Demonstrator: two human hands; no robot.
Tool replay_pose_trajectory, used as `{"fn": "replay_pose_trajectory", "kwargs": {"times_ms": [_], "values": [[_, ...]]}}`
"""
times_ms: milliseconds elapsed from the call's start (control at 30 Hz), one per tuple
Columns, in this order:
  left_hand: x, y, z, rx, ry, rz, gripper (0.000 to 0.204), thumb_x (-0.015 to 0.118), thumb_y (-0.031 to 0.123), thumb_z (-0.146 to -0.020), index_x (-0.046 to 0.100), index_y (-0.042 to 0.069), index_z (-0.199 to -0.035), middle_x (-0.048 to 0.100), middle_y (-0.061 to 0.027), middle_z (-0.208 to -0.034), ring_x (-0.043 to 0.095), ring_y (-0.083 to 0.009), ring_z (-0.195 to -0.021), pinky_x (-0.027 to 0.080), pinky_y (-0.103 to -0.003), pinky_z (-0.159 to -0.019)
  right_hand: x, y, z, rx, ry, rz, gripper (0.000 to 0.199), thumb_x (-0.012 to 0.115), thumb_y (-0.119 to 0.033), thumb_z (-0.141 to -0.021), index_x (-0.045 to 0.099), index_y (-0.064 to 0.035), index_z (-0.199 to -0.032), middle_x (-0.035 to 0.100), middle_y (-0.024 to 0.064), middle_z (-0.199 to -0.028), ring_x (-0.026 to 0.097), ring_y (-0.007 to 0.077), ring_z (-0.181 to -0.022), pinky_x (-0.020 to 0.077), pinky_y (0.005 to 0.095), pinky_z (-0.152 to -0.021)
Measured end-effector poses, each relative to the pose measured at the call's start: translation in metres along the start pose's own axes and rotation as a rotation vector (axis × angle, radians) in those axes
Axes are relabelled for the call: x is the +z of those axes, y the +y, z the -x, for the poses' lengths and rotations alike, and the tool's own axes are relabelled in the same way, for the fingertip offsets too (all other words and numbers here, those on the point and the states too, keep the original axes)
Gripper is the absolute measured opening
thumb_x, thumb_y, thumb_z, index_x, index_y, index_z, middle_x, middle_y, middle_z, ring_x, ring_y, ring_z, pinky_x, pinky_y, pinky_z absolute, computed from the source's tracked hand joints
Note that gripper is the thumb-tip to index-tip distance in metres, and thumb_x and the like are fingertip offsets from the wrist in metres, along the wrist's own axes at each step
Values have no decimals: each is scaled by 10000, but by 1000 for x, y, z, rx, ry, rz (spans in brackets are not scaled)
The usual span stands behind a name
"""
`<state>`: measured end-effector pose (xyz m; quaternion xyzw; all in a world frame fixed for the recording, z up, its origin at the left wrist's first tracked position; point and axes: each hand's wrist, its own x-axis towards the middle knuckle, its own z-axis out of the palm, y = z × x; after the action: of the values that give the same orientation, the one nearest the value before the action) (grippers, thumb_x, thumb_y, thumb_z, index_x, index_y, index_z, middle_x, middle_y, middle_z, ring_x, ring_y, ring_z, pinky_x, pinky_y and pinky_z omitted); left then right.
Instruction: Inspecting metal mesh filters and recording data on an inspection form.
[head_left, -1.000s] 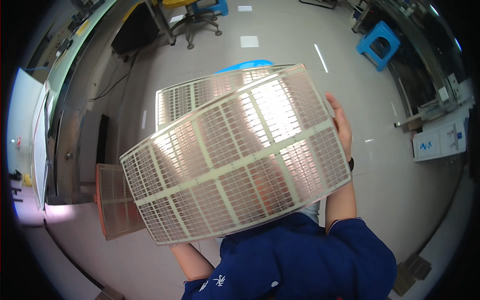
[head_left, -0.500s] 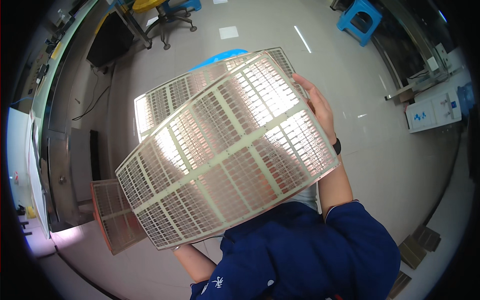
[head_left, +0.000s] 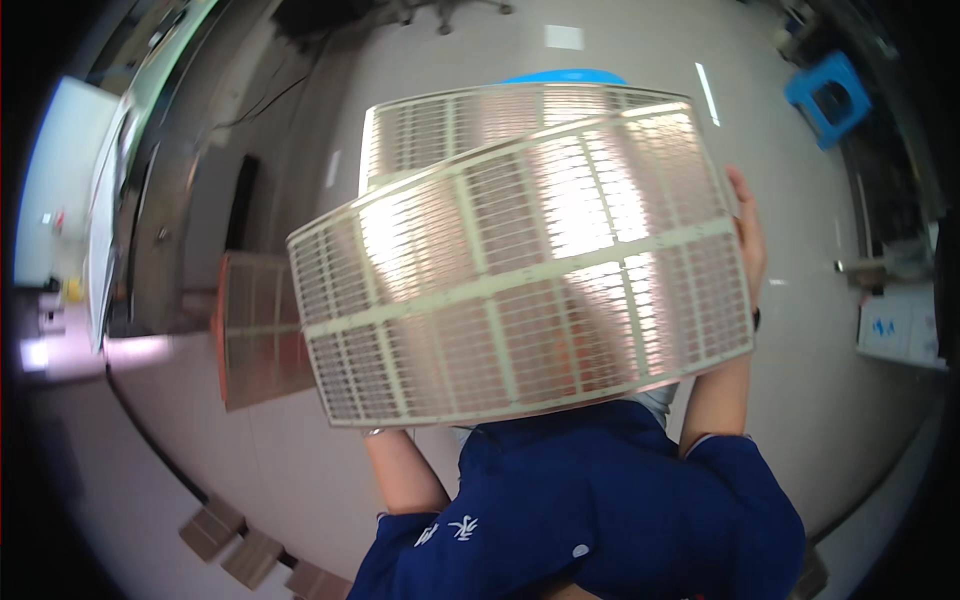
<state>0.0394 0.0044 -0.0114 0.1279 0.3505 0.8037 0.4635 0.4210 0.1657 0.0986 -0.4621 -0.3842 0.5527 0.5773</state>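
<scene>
A large copper-coloured circuit board panel [head_left: 480, 290], with pale green strips dividing rows of fine pattern, is held up in front of me, slightly tilted. At its right edge is my right hand [head_left: 750, 235], its fingers partly showing and closed on the edge. My left forearm [head_left: 405, 475] reaches up to the panel's lower left corner; the left hand itself is hidden behind the panel. Beyond the held one, a second similar panel [head_left: 415, 135] shows above its top edge. A blue object [head_left: 570, 76] peeks out behind that second panel.
Left of the held panel stands another panel [head_left: 262, 330] with an orange edge. A blue stool [head_left: 828, 97] is on the floor at far right, above a white box [head_left: 900, 325]. Brown blocks [head_left: 250, 558] lie at lower left. A metal-fronted bench [head_left: 150, 230] runs along the left.
The view has turned, so the surroundings have swung clockwise in it. The held panel now appears further right and more level, still in my right hand. The picture is more blurred.
</scene>
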Motion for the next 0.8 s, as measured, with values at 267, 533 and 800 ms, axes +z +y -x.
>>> {"fn": "replay_pose_trajectory", "kwargs": {"times_ms": [267, 533, 800], "values": [[-19, 7, 16, 13, 11, 71, 480, 376, 373, -935, 421, 35, -1274, 513, -134, -1220, 522, -222, -1106, 483, -351, -906, -5, 14, 0, 202, 13, -247, 453, 230, -286, -971, 369, -30, -1317, 565, 154, -1141, 620, 225, -929, 545, 317, -755], [-64, -12, 17, -24, -8, 321, 498, 388, 388, -931, 420, 26, -1271, 499, -146, -1242, 529, -239, -1097, 496, -359, -891, -16, 19, -25, 421, -349, -78, 345, 386, -203, -945, 493, 52, -1150, 605, 155, -1045, 638, 194, -869, 553, 301, -712], [-59, -30, 62, -173, 64, 835, 429, 345, 319, -964, 473, -22, -1191, 539, -156, -1188, 515, -280, -1112, 439, -392, -946, 106, 24, 5, 360, -565, -43, 369, 515, -154, -884, 458, 79, -1164, 575, 154, -1087, 591, 200, -933, 476, 307, -822]]}}
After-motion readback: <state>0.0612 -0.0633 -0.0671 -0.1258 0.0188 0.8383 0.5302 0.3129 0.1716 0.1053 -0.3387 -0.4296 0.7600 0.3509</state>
